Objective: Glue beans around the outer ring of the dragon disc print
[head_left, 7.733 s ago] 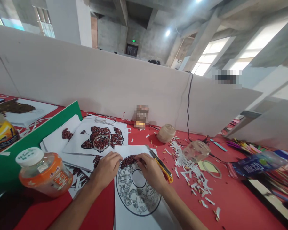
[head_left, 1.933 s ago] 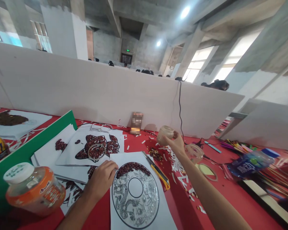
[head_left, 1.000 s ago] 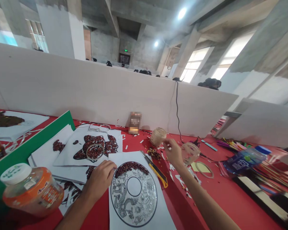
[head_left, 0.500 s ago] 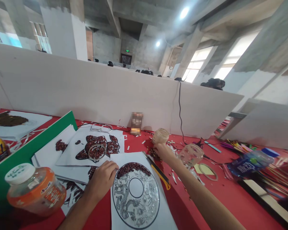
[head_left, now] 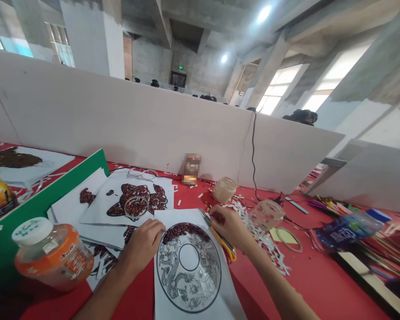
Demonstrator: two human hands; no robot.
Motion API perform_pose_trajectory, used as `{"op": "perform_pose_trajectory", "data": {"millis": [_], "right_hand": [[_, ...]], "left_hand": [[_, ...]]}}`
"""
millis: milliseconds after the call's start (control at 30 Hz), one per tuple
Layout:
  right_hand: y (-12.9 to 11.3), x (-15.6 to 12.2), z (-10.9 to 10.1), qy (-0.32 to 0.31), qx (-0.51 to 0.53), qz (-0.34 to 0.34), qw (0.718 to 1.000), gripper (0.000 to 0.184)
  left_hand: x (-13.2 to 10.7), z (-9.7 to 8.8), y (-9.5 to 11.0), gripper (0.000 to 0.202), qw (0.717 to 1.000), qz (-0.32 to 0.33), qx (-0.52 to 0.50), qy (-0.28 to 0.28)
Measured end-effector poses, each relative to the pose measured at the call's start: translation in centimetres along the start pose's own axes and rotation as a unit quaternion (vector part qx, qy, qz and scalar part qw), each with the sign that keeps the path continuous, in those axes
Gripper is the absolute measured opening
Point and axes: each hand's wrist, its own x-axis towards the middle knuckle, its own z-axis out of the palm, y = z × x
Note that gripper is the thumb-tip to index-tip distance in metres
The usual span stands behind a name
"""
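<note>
A white sheet with a printed round dragon-and-phoenix design lies in front of me, dark red beans covering the upper band of its ring. My left hand rests at the sheet's upper left edge, fingers curled together; what they hold, if anything, is hidden. Over the sheet's upper right edge is my right hand, its fingers closed around a small cluster of dark red beans. Partly under that hand lies a yellow-handled cutter. Just beyond it a cloudy jar lies tilted.
Left stand an orange-labelled jar and a bean-covered picture with a tape ring on it. To the right are a clear jar, white paper shreds, a tape ring and a blue-labelled bottle. A white partition runs behind.
My right hand has drawn back from the beans beside the cloudy jar toward the sheet, with beans now showing in its fingers. My left hand has stayed nearly in place.
</note>
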Motion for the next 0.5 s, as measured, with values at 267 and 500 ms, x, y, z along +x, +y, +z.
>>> {"op": "perform_pose_trajectory", "data": {"millis": [267,500], "right_hand": [[-4.4,-2.7,4.1,-0.034,0.038,-0.028,0.998,0.014],[-5.7,-2.3,4.9,-0.064,-0.049,-0.013,0.997,0.017]], "left_hand": [[0.0,-0.1,0.0,0.027,1.0,0.004,0.008,-0.01],[0.0,-0.1,0.0,0.027,1.0,0.005,0.012,0.006]]}}
